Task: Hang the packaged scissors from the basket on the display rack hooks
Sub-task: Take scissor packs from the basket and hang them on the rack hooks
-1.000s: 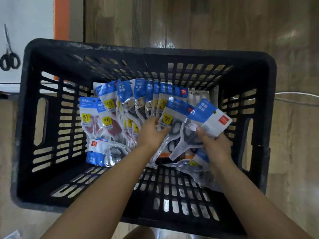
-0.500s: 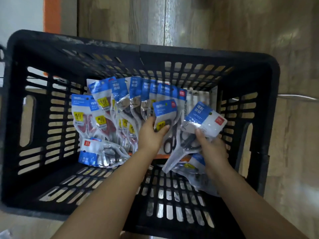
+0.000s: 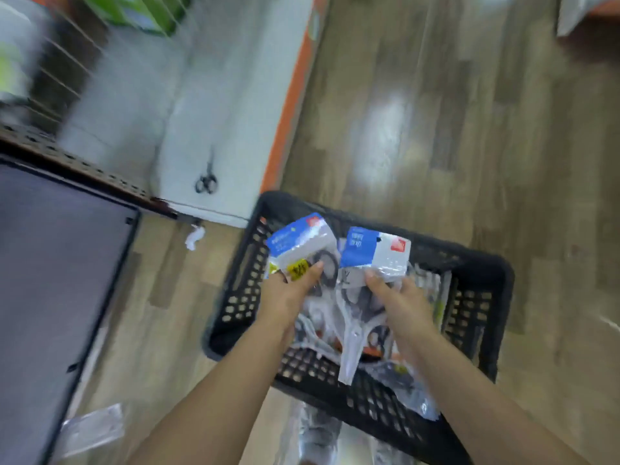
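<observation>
1. Head view, motion-blurred. Your left hand (image 3: 291, 290) grips a clear plastic scissors packet with a blue-and-white header card and yellow sticker (image 3: 300, 250); fingers curl round its lower part, thumb on the front.
2. Your right hand (image 3: 399, 297) grips a second clear scissors packet with a blue-and-white header card and red logo (image 3: 375, 255); fingers are closed on it just under the card. Grey-handled scissors (image 3: 352, 330) show through the plastic, blades pointing down toward you.
3. Both packets are held side by side, raised above the black slotted plastic basket (image 3: 476, 263); header cards stand near its far rim.
4. More clear scissors packets (image 3: 412, 391) lie in the basket under your forearms. Blur hides their number.
5. The basket sits on the brown wood-pattern floor (image 3: 469, 129).
6. To your left: a dark flat panel with a black frame (image 3: 50, 263), and past it a dark perforated rack board (image 3: 84, 166).
7. Beyond that, a white surface with an orange edge (image 3: 188, 112) carries a loose black-handled pair of scissors (image 3: 207, 182).
8. An empty-looking clear plastic bag (image 3: 94, 431) lies on the floor near your left forearm.
</observation>
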